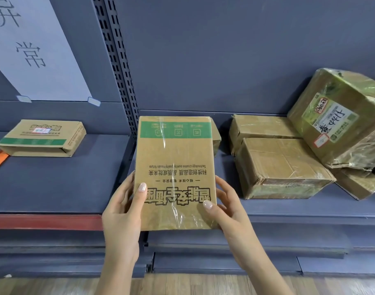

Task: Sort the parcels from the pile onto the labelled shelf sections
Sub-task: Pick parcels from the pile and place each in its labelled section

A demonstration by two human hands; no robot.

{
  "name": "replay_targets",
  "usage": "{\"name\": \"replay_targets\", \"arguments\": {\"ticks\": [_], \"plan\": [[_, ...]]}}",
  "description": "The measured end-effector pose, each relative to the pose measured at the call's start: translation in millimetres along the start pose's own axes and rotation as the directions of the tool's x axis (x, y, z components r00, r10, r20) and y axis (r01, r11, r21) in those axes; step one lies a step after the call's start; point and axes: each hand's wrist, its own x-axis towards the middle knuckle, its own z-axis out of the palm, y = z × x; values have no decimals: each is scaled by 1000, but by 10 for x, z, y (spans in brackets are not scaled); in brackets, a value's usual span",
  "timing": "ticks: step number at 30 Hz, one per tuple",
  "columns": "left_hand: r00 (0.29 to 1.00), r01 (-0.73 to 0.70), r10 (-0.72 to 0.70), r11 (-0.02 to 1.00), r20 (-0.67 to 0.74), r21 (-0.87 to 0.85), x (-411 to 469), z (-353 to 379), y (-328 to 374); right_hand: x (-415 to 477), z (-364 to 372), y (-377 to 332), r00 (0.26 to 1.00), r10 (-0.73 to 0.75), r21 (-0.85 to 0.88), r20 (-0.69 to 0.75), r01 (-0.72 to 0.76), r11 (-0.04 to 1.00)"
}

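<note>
Both hands, left hand and right hand, clamp a flat green-banded carton at its near sides, held at frame centre before the shelf. It seems under inspection; next comes choosing a section, perhaps beside the matching carton at left under the paper sign.

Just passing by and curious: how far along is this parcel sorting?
Early on, it seems. Done: one flat box lies on the left shelf section, below a paper sign. In hand: the left hand and right hand hold a cardboard box in front of the shelves. Left: several taped parcels sit piled on the right shelf section.
</note>
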Motion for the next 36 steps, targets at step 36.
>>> {"name": "replay_targets", "arguments": {"ticks": [36], "plan": [[999,-54,53,998,-7,-26,380,39,132,138,-236,-76,997,49,150,-58,-39,988]]}}
